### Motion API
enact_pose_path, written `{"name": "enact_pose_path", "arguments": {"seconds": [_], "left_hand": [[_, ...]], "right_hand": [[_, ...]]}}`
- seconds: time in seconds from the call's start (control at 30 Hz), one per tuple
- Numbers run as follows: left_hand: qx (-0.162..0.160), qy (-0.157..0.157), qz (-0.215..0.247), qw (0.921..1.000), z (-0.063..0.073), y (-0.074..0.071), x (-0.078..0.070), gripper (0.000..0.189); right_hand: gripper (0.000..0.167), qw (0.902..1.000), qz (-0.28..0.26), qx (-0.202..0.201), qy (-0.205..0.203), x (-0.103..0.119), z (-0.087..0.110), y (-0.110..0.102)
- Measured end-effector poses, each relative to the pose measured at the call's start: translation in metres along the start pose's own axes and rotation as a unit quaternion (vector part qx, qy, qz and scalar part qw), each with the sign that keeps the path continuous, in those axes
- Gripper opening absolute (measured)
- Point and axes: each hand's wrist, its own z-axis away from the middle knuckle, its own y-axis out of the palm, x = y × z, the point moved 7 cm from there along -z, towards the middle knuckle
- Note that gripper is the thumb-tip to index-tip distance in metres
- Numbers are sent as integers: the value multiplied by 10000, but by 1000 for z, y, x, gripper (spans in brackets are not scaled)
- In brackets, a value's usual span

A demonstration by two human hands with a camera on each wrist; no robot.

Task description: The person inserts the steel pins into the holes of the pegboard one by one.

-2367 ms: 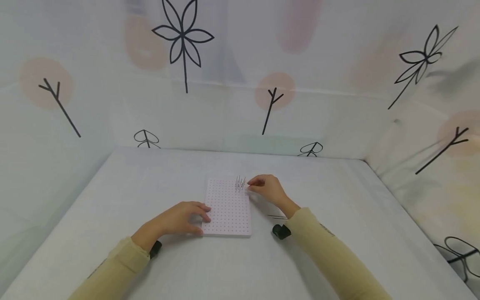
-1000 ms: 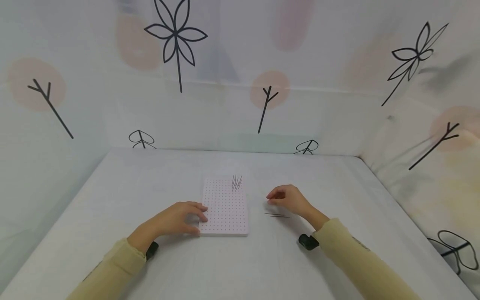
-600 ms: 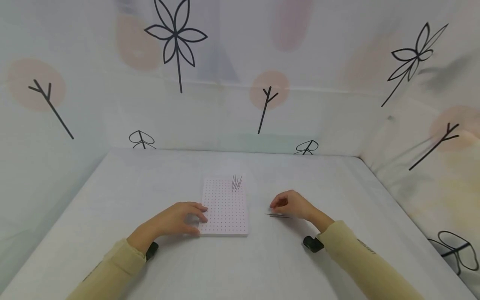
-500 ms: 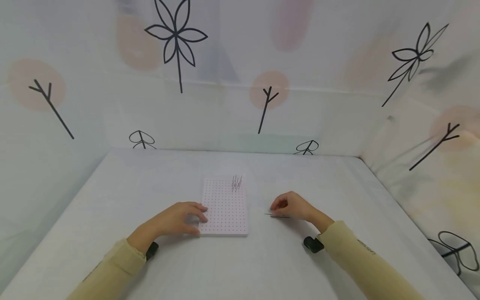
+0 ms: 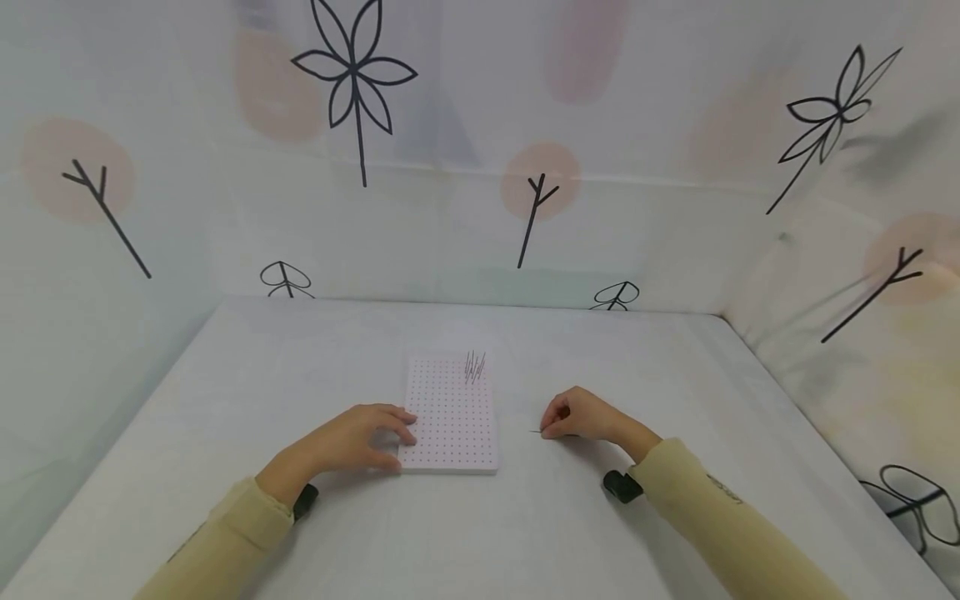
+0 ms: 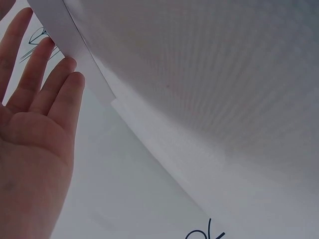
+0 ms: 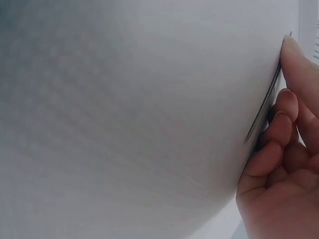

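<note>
A white pegboard (image 5: pixel 450 417) with rows of small holes lies flat on the table. Several thin metal pins (image 5: pixel 475 367) stand in its far right corner, leaning slightly. My left hand (image 5: pixel 360 437) rests at the board's left edge, fingers loosely extended over it; the left wrist view shows those fingers (image 6: pixel 65 99) held out. Right of the board, my right hand (image 5: pixel 581 414) is down at the table with thumb and fingertips together at a thin metal pin (image 7: pixel 262 110). In the right wrist view the thumb tip meets the pin's far end; the other fingers are curled.
A white cloth covers the table (image 5: pixel 465 542). Patterned fabric walls (image 5: pixel 450 225) with printed plants enclose the back and both sides. A small black wrist camera (image 5: pixel 622 487) hangs under the right wrist, another (image 5: pixel 305 502) under the left.
My right hand has moved from the standing pins rightward and down to the pins lying on the table, and its fingertips have closed in on one. The left hand stays at the board's edge.
</note>
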Motion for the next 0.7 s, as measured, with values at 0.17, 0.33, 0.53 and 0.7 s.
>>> {"name": "enact_pose_path", "arguments": {"seconds": [0.17, 0.33, 0.53, 0.7], "left_hand": [[-12, 21, -27, 10000, 0, 0, 0, 26], [-6, 29, -56, 10000, 0, 1, 1, 26], [-61, 132, -84, 9999, 0, 0, -3, 26], [-44, 89, -99, 9999, 0, 0, -3, 25]], "right_hand": [[8, 10000, -49, 66, 46, -1, 0, 2], [7, 9999, -38, 160, 34, 0, 0, 3], [7, 9995, 40, 302, 82, 1, 1, 3], [6, 9992, 116, 382, 54, 2, 2, 2]]}}
